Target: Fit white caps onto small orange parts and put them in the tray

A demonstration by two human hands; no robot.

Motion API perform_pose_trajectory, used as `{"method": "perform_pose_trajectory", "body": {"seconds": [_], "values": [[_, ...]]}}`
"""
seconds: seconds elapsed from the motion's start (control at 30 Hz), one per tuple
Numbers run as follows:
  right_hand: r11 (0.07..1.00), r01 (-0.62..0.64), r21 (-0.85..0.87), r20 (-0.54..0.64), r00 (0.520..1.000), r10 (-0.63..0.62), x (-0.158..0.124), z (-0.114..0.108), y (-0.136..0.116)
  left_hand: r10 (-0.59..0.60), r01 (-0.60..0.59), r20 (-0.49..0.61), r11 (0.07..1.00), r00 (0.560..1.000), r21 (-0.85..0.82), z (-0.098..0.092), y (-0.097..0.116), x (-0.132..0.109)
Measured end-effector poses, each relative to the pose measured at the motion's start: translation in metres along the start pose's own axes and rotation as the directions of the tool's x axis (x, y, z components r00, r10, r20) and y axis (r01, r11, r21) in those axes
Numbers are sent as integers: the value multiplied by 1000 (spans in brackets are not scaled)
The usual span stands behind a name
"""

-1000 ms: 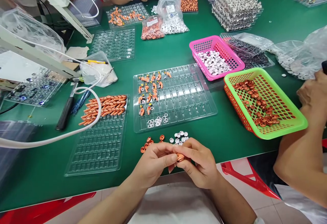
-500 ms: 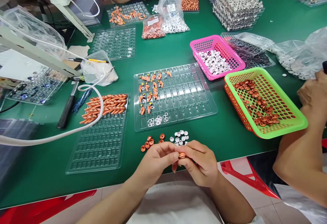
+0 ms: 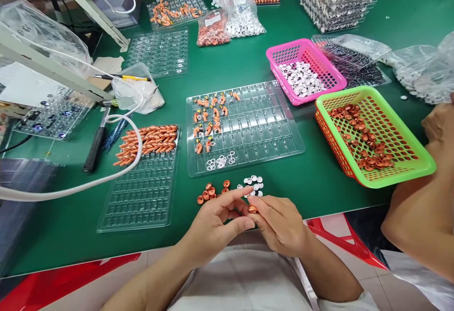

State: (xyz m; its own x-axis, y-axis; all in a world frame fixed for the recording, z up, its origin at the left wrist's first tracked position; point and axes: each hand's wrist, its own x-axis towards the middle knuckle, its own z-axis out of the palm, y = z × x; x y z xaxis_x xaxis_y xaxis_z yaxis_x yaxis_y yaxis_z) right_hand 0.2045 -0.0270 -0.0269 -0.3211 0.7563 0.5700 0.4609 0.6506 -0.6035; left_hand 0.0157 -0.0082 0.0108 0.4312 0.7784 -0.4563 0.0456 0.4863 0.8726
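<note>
My right hand (image 3: pixel 282 221) pinches a small round copper-coloured cap (image 3: pixel 252 209) between thumb and fingers, just over the table's near edge. My left hand (image 3: pixel 218 218) is beside it with thumb and index finger apart; its other fingers are curled and partly hidden behind. Just beyond the left hand lie several loose copper-coloured caps (image 3: pixel 208 191). Several white discs (image 3: pixel 256 182) lie past the fingertips of both hands. Farther off, a clear plastic tray (image 3: pixel 248 133) holds orange curved parts (image 3: pixel 213 114) in its left cells and white rings (image 3: pixel 221 161) at its front.
To the right stand a green basket (image 3: pixel 400 182) of copper-coloured caps and a pink basket (image 3: pixel 305 46) of white discs. At left lie a tray (image 3: pixel 136 207) of copper-coloured pieces, a hammer (image 3: pixel 95 150) and a white cable (image 3: pixel 88 189). Other people's arms (image 3: pixel 414 197) are at right and far side.
My left thumb and index finger have come off the cap and spread apart. My right hand keeps hold of it. The view has shifted slightly; the person opposite has parted their hands.
</note>
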Motion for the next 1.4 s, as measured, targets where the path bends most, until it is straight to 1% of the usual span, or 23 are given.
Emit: {"method": "perform_pose_trajectory", "body": {"seconds": [0.1, 0.2, 0.3, 0.37, 0.47, 0.63, 0.87, 1.07, 1.23, 1.3, 1.4], "values": [[999, 30, 11, -12, 999, -30, -3, 3, 1, -15, 15, 12, 999, 1000, -36, 0, 1, 0], [998, 41, 38, 7, 999, -41, -6, 5, 2, -38, 39, 16, 998, 999, -42, 0, 2, 1], [997, 55, 45, 7, 998, -55, -7, 6, 4, -42, 42, -16, 999, 999, -29, 1, 3, 1], [996, 76, 51, 4, 997, -76, -7, 6, 4, -32, 32, -35, 999, 999, -15, 3, 3, 1], [993, 99, 59, 1, 995, -99, -6, 6, 4, -16, 16, -35, 1000, 999, -2, 5, 4, 0], [992, 99, 78, -14, 995, -98, -5, 8, 5, 42, -41, -54, 999, 998, 21, 7, 3, 0], [989, 103, 104, -5, 995, -103, -2, 9, 5, 79, -75, -81, 996, 994, 49, 9, 8, 2], [987, 109, 118, 19, 994, -112, 4, 8, 6, 98, -96, -65, 995, 993, 40, 9, 5, 0], [989, 54, 138, 36, 998, -60, 8, 8, 9, 66, -67, -97, 998, 993, -1, 7, 2, 5], [991, -11, 137, 40, 999, 6, 8, 4, 9, 60, -61, -91, 998, 994, -17, 7, 5, 9], [979, -168, 119, 37, 986, 165, 8, -4, 5, 67, -69, -56, 996, 996, -48, 8, 8, 15]]}}
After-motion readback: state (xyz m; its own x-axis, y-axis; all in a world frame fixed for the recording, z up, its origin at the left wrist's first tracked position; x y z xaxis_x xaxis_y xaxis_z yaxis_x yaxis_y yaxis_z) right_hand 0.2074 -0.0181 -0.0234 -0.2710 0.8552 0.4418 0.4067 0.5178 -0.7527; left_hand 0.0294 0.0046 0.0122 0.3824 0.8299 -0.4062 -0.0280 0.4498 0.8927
